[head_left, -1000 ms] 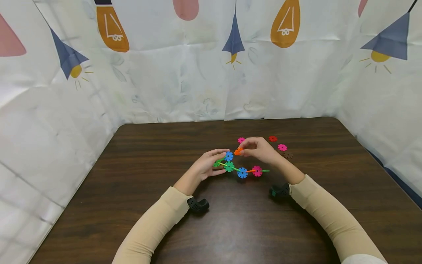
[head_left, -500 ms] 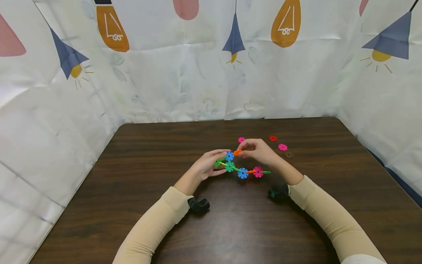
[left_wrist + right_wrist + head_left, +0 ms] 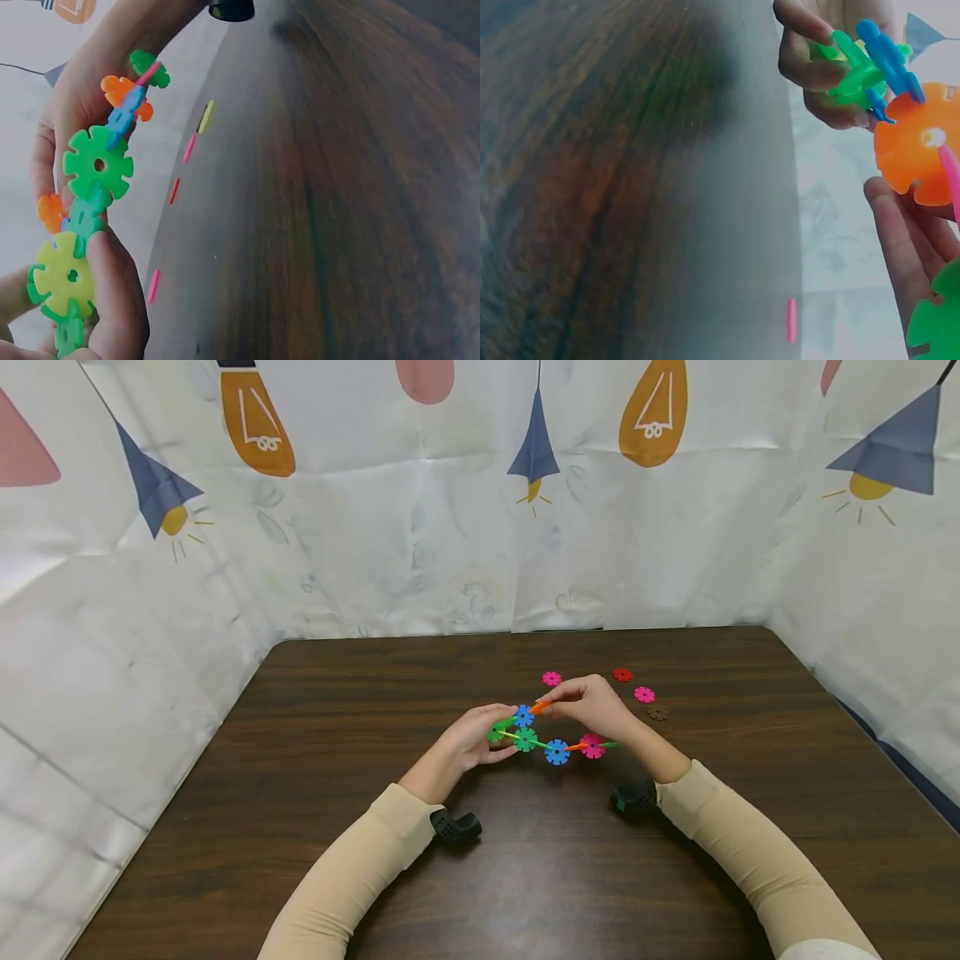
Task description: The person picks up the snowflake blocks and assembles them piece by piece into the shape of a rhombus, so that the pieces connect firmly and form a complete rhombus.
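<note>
My left hand point(image 3: 471, 739) grips the far-left end of a chain of slotted, flower-shaped plastic discs point(image 3: 525, 740), held over the table. The chain bends at this end: a blue disc point(image 3: 523, 716) sits on the upper branch, while another blue disc point(image 3: 557, 752) and a pink one point(image 3: 592, 746) run off to the right. Between thumb and fingers, my right hand point(image 3: 588, 703) pinches an orange disc point(image 3: 540, 707). In the right wrist view the orange disc point(image 3: 911, 142) meets the blue disc point(image 3: 889, 60) edge to edge, at an angle. The left thumb point(image 3: 116, 292) lies along the chain.
Loose discs lie beyond the right hand on the dark wooden table point(image 3: 360, 693): a pink one point(image 3: 552, 678), a red one point(image 3: 622, 674), another pink one point(image 3: 644, 694) and a brown one point(image 3: 657, 713). A printed white curtain point(image 3: 450, 552) hangs behind the table.
The orange disc has moved left in my right hand, from a small gap to meeting the blue disc, and has turned more edge-on. The left hand keeps its grip on the chain.
</note>
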